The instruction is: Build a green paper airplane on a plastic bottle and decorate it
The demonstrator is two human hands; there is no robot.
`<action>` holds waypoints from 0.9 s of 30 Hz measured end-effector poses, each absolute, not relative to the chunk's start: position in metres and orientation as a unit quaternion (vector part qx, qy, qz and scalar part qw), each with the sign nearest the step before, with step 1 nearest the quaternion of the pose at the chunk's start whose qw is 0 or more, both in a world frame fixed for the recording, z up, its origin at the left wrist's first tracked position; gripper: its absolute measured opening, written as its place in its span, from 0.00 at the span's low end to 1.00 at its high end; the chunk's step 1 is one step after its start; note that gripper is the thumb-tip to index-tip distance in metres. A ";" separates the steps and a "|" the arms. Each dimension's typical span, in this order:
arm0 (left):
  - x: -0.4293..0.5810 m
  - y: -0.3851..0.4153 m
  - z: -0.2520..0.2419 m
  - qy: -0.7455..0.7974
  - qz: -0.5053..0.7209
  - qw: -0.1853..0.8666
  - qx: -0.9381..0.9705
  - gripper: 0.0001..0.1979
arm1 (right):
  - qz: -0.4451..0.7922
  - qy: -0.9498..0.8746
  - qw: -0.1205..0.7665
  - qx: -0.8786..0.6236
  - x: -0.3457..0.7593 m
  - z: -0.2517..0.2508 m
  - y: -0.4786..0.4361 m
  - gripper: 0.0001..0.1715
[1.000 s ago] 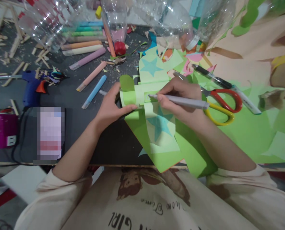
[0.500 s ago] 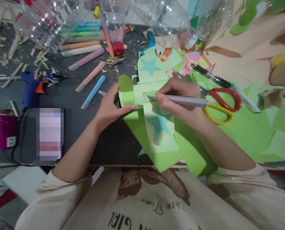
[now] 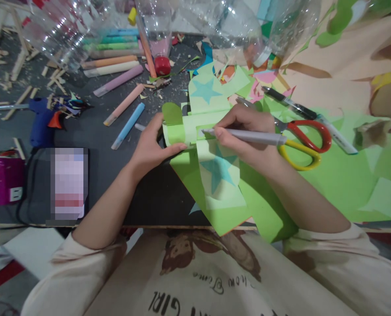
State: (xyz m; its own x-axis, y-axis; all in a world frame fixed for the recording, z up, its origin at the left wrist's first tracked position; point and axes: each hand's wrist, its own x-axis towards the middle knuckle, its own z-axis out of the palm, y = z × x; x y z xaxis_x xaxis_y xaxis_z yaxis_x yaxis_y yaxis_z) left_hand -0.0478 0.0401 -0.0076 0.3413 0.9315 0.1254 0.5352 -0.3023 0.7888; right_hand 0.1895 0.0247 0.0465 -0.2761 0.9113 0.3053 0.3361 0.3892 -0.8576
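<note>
My left hand [image 3: 152, 147] grips the left end of a pale green paper piece [image 3: 190, 127], its thumb on the lower edge and its fingers partly hidden behind. A darker green rounded tab [image 3: 173, 115] rises from that end. In my right hand [image 3: 244, 129] is a grey marker [image 3: 256, 136], its tip pointing left over the middle of the paper. Above lies a light green flap with a blue star [image 3: 207, 91]; another blue star [image 3: 219, 169] shows on the strip below. Bright green sheets [image 3: 211, 210] lie underneath, reaching the table edge.
Scissors [image 3: 309, 136] and pens [image 3: 289, 103] lie right of my right hand. Markers [image 3: 118, 81], a glue gun [image 3: 42, 118], a phone [image 3: 69, 184] and a purple box [image 3: 5, 180] are on the left. Plastic bottles [image 3: 222, 26] and paper scraps fill the back.
</note>
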 end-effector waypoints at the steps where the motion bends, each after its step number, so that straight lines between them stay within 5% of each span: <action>1: -0.048 0.040 -0.008 0.489 0.299 0.331 0.749 0.40 | 0.342 -0.721 0.419 -0.433 0.189 0.046 0.024 0.13; 16: -0.049 0.042 -0.009 0.483 0.297 0.338 0.751 0.40 | 0.361 -0.712 0.397 -0.453 0.194 0.042 0.028 0.19; 27: -0.050 0.041 -0.008 0.493 0.297 0.337 0.745 0.39 | 0.383 -0.735 0.349 -0.437 0.204 0.060 0.034 0.09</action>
